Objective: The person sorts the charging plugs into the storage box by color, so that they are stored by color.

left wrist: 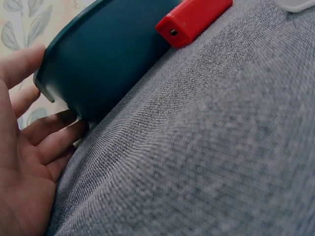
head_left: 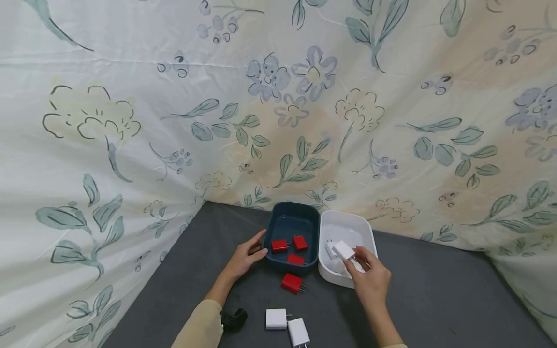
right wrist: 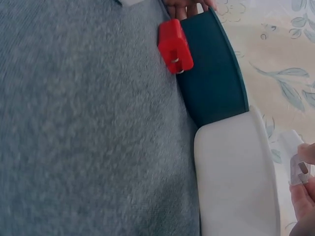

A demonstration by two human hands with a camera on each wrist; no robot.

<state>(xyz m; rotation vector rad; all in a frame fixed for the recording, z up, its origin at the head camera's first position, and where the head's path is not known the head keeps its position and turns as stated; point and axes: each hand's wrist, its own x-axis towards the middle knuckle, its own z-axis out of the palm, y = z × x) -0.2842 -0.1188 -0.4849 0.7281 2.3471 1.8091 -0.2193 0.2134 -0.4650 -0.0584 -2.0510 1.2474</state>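
Observation:
In the head view my right hand [head_left: 370, 278] pinches a white charger plug [head_left: 344, 250] over the white container [head_left: 345, 222]; its metal prongs show in the right wrist view. Inside that container lies at least one more white charger plug [head_left: 330, 249], partly covered by the held one. My left hand [head_left: 241, 261] touches the left side of the dark blue container [head_left: 296, 223], its fingers against the rim and outer wall in the left wrist view. Three red charger plugs [head_left: 279, 246] lie in the blue container. Another red charger plug [head_left: 292, 283] lies on the table just before it.
Two white charger plugs [head_left: 276, 319] lie on the dark grey table cloth [head_left: 417, 295] toward the front edge. The two containers stand side by side, touching. A floral curtain [head_left: 278, 159] hangs close behind them and along both sides.

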